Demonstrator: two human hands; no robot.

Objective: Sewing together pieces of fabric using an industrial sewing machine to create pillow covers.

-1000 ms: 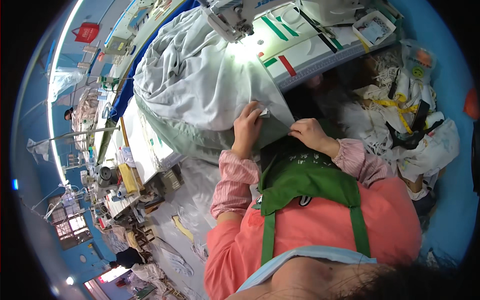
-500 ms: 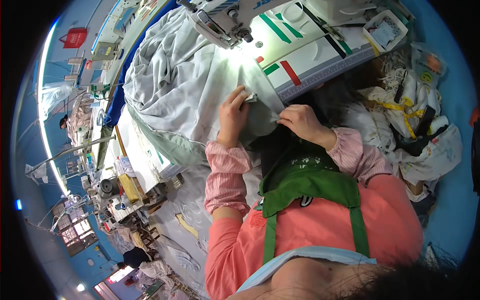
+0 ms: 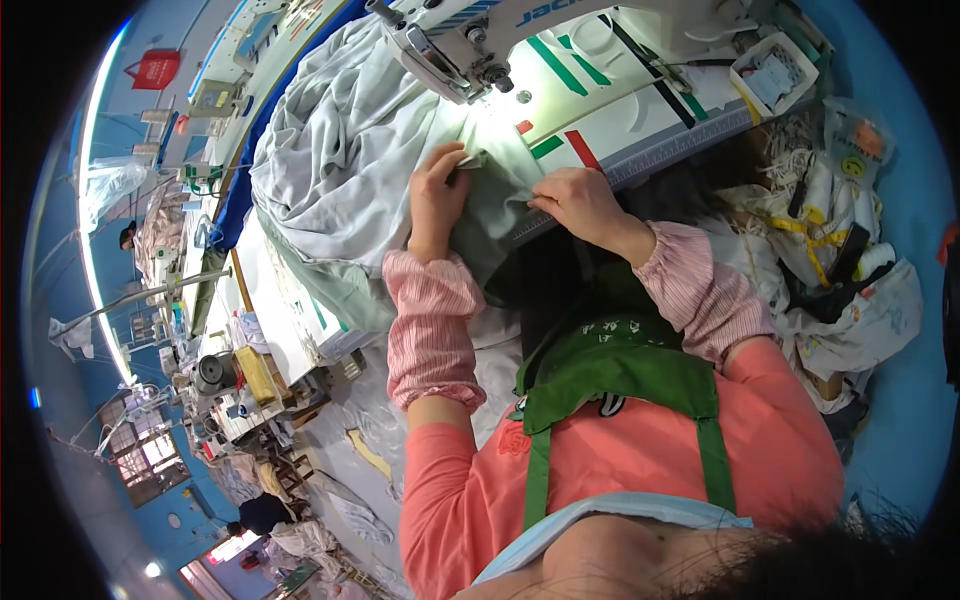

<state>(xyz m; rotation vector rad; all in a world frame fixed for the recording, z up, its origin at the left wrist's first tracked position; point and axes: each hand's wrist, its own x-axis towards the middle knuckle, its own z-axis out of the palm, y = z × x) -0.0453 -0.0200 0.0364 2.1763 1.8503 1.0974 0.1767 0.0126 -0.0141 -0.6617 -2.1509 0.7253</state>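
Observation:
A large piece of light grey-green fabric (image 3: pixel 350 130) lies bunched on the sewing table, its right end running under the lit head of a sewing machine (image 3: pixel 440 55). My left hand (image 3: pixel 438 195) is closed on the fabric just below the machine head, thumb and fingers pinching a small pale bit of it. To its right, my right hand (image 3: pixel 585 208) pinches the fabric's edge between thumb and fingers, at the front edge of the table. Between both hands the cloth hangs down over that edge. The needle area is washed out by the lamp.
A ruler strip (image 3: pixel 680 145) runs along the table's front edge, with green, red and black tape strips on the top. At the right stand a white basket (image 3: pixel 774 74) and a heap of bags, thread spools and a yellow tape measure (image 3: pixel 800 236). Other machines line the left.
Both hands have shifted up and left toward the machine head, and the fabric edge has moved with them. Both hands keep their pinch on the cloth.

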